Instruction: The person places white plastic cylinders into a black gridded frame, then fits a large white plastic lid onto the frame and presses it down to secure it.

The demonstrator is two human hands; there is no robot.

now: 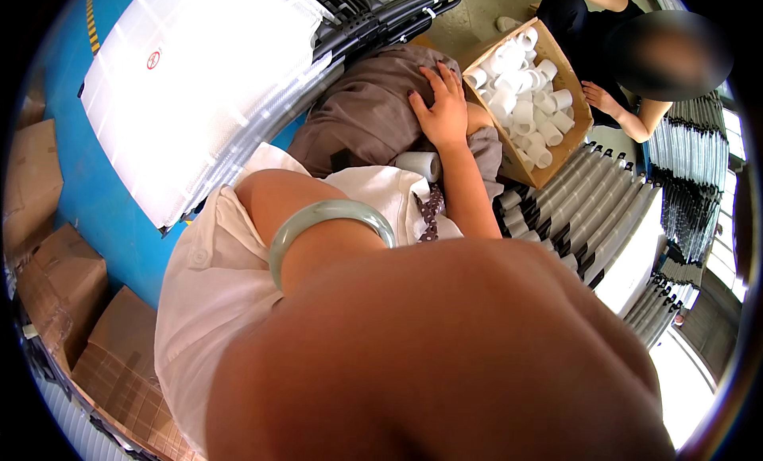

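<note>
My left hand [445, 350] is raised very close to the camera, large and blurred. Its fingers are out of sight, so what it touches cannot be made out. A pale green bangle [330, 215] circles that arm. My right hand [442, 111] lies palm down on brown-clad fabric [358, 103] over my leg, fingers spread, holding nothing. Below it in my lap rests a short whitish cylinder [419, 165]. Just right of that hand stands an open cardboard box [562, 160] full of short white plastic tubes [524, 87].
White sheet panels [199, 71] with black frames stand at the upper left, over a blue floor [127, 222]. Cardboard cartons [63, 278] line the left. Racked grey tubes with black ends [596, 207] lie to the right. A co-worker's hand [602, 98] is beside the box.
</note>
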